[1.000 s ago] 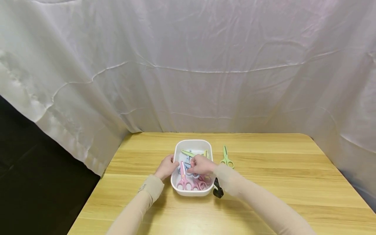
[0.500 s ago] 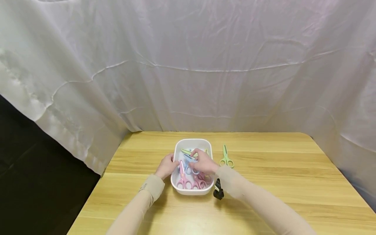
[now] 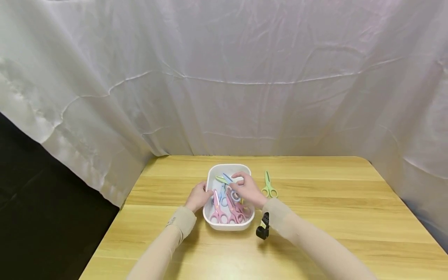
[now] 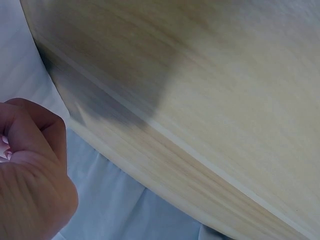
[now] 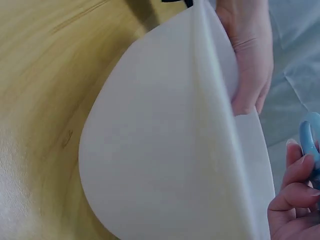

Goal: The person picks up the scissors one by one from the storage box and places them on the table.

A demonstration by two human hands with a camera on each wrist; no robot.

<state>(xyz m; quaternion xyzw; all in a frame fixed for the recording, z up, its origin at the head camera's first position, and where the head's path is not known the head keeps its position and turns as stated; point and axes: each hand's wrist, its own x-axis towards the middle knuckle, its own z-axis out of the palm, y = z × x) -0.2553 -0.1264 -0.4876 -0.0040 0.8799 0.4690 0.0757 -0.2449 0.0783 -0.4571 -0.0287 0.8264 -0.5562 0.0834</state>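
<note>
In the head view, my left hand holds the left rim of a white plastic tub, thumb over the edge. My right hand pinches a pair of blue scissors above the tub, blades pointing up and left; their blue handle loop shows beside the fingers in the right wrist view. Inside lie pink scissors, a second blue pair and green scissors partly hidden behind the right hand. The left wrist view catches only part of the left hand.
Green scissors lie on the wooden table, just right of the tub. A black device hangs at the right wrist, close to the tub's corner. Pale curtain stands behind the table's far edge.
My right hand has lifted the blue scissors from among the others and shifted up and right. More of the pink scissors now shows. The left hand stays on the rim.
</note>
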